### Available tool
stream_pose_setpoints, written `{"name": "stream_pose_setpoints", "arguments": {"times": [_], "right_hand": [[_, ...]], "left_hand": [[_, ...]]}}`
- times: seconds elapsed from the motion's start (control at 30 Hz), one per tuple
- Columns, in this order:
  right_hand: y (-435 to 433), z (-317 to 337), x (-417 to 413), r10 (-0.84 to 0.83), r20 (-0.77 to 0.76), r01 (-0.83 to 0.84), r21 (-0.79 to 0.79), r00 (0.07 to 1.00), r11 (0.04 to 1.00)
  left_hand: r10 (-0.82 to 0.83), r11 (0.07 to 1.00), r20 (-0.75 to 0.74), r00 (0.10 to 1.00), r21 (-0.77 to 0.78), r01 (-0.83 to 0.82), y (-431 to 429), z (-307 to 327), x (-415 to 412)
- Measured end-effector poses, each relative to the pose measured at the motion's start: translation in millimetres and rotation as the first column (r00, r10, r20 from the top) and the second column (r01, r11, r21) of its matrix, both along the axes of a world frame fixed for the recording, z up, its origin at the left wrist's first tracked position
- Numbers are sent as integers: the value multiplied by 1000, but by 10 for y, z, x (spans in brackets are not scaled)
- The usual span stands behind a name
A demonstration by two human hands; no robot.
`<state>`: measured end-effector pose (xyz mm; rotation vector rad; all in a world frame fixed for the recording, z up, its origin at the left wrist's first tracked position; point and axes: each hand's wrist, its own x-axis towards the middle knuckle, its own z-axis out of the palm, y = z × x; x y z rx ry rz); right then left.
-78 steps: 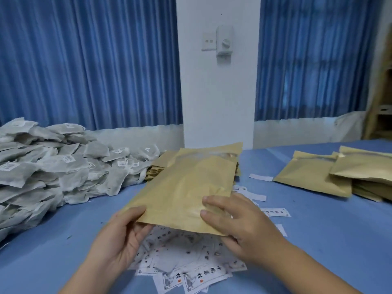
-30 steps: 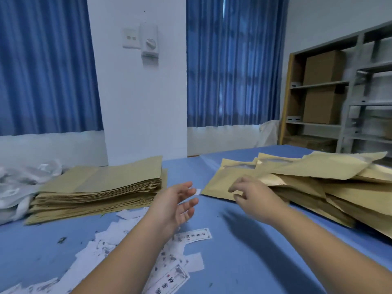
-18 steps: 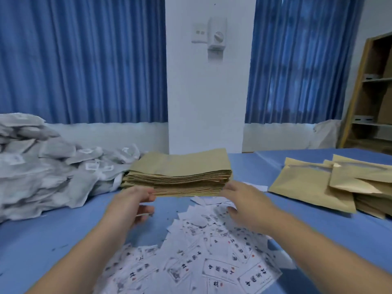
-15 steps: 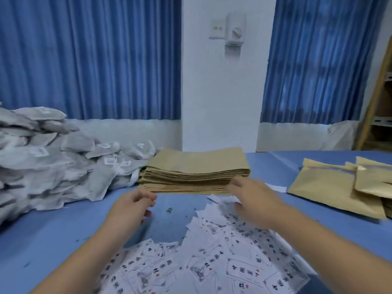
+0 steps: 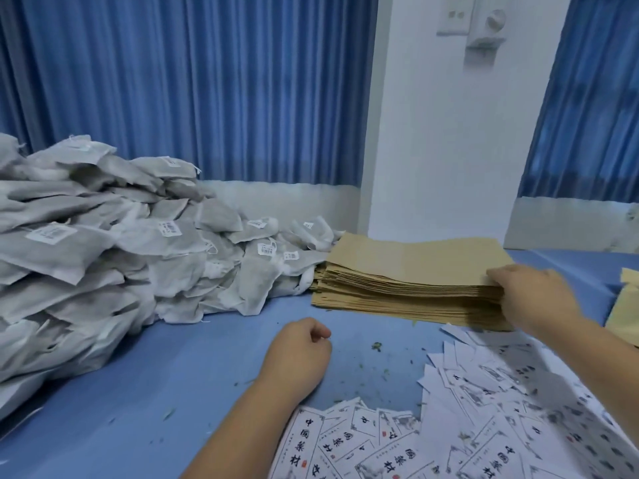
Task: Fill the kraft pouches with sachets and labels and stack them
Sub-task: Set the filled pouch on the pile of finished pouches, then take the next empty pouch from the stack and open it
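- Right hand (image 5: 532, 300) pinched the near right corner of the pouches (image 5: 415, 271). Its fingers lay on top and the thumb was hidden at the edge.
- It held just the corner, likely because a thin flat pouch is easiest to peel off the pile from there.
- Left hand (image 5: 301, 354) rested on the table (image 5: 173, 392). Its fingers were loosely curled and held nothing I could see. It seemed to wait, ready to help open a pouch.
- The pouches lay flat in a neat pile at the back of the table, so one could slide off the top.
- The sachets (image 5: 103, 254) were heaped high on the left and touched the pile's left side. That kept them close for a quick grab.
- The labels (image 5: 484, 426) were spread loose at the front, partly under the right arm and easy to reach.
- More pouches (image 5: 629, 312) showed at the right edge, apart from the pile. They were likely the done ones, kept away so the two kinds would not mix.
- I think the step was taking a fresh pouch, and many were left to fill.
- The pinch might lift two pouches at once, since they sat so tight.
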<state>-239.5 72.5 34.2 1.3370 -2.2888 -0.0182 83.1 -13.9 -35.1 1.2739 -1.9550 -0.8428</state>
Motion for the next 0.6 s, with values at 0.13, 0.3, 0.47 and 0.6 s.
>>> {"name": "stream_pose_setpoints", "arguments": {"times": [0.13, 0.3, 0.47, 0.6], "right_hand": [[49, -120, 41, 95, -234, -90, 30, 968, 995], [80, -73, 400, 474, -298, -552, -287, 828, 783], [148, 73, 1039, 702, -242, -739, -321, 669, 593], [150, 221, 1564, 753, -178, -774, -152, 633, 615]], "left_hand": [[2, 1000, 11, 1000, 0, -2, -11, 18, -3], [31, 995, 84, 996, -102, -22, 50, 11, -25], [55, 956, -524, 850, 272, 106, 261, 266, -135], [138, 679, -813, 566, 494, 544, 406, 400, -136]]}}
